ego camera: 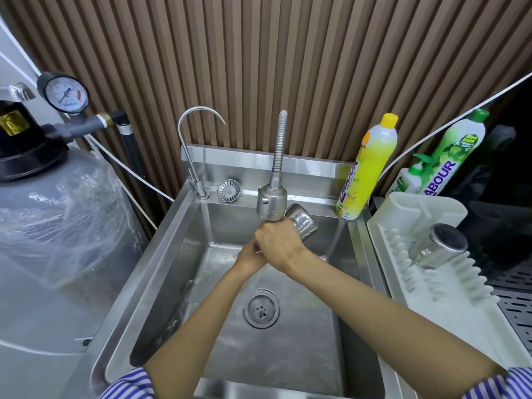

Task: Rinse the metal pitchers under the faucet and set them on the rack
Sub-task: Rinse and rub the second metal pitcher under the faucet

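Observation:
A metal pitcher [302, 223] is held tilted on its side just under the spray head of the flexible faucet [272, 201], its base pointing up and to the right. My right hand [277, 244] is shut on the pitcher. My left hand [250, 256] sits under and behind the right hand, at the pitcher's hidden mouth; its fingers are mostly covered. A second metal pitcher [439, 246] lies upside down on the white dish rack [403, 214] to the right of the sink.
The steel sink [161, 283] has a round drain [261, 309] in its floor and water on its left wall. A thin gooseneck tap [191, 145] stands at the back left. Two dish soap bottles [367, 168] [449, 156] stand at the back right. A grey tank [51, 226] is on the left.

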Demonstrator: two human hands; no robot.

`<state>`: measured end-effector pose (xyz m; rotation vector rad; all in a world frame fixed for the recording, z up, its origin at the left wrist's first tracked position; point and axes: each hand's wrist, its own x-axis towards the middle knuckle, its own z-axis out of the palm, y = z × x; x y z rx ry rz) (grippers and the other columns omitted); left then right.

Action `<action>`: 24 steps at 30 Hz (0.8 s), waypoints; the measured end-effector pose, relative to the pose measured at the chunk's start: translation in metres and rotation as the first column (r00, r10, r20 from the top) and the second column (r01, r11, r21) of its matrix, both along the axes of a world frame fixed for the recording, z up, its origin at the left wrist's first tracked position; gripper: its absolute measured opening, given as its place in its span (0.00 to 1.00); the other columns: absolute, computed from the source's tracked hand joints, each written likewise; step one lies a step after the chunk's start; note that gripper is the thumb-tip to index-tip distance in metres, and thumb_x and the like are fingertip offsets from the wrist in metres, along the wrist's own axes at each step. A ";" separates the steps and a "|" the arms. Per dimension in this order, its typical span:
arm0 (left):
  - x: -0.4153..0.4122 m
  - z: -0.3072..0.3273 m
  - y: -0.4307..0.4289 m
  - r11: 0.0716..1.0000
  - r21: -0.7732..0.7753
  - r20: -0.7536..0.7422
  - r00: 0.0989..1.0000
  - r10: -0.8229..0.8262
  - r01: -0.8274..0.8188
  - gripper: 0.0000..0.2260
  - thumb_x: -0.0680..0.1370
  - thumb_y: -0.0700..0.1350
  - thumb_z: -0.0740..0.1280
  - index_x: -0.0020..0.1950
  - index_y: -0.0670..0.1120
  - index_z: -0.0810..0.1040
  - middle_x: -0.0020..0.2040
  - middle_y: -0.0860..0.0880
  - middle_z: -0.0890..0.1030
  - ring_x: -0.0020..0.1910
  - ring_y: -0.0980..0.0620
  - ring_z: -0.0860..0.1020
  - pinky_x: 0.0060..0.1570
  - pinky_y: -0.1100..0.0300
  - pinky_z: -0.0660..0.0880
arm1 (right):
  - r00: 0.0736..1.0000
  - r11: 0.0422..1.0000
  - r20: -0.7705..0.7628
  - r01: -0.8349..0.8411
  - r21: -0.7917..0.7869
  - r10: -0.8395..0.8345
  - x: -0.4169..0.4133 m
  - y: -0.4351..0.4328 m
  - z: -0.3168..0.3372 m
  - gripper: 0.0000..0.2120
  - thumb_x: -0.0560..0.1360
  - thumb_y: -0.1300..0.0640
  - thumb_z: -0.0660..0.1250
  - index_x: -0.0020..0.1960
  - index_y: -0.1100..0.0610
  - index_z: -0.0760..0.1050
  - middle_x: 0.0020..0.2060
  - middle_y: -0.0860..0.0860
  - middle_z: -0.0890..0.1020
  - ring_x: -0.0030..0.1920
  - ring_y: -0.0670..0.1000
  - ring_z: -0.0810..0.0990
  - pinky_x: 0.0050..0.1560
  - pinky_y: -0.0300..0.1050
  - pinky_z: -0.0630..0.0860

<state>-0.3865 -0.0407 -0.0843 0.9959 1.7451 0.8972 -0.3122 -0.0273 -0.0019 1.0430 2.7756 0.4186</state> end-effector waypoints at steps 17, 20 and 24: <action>-0.010 -0.019 -0.017 0.998 -0.037 0.444 0.896 -0.023 0.044 0.24 0.69 0.46 0.75 0.63 0.48 0.72 0.62 0.47 0.77 0.60 0.49 0.75 0.56 0.55 0.73 | 0.445 0.717 -0.647 -0.015 -0.697 -0.619 0.062 0.016 -0.042 0.18 0.73 0.67 0.62 0.57 0.52 0.79 0.49 0.53 0.83 0.49 0.53 0.79 0.54 0.39 0.71; -0.006 -0.018 -0.014 0.990 0.132 0.290 0.957 0.002 -0.042 0.29 0.64 0.38 0.77 0.63 0.45 0.72 0.60 0.45 0.78 0.61 0.47 0.75 0.62 0.52 0.72 | 0.210 0.631 -0.655 -0.174 -0.756 -0.726 0.075 0.009 -0.055 0.19 0.73 0.69 0.62 0.52 0.47 0.79 0.31 0.48 0.75 0.35 0.46 0.73 0.45 0.41 0.74; -0.004 -0.012 -0.014 0.942 0.318 0.163 0.985 0.053 -0.103 0.31 0.61 0.36 0.78 0.60 0.52 0.72 0.54 0.55 0.79 0.54 0.58 0.76 0.52 0.73 0.70 | 0.167 0.627 -0.660 -0.209 -0.750 -0.733 0.075 0.003 -0.059 0.17 0.75 0.67 0.63 0.56 0.47 0.75 0.38 0.54 0.75 0.42 0.50 0.75 0.48 0.41 0.72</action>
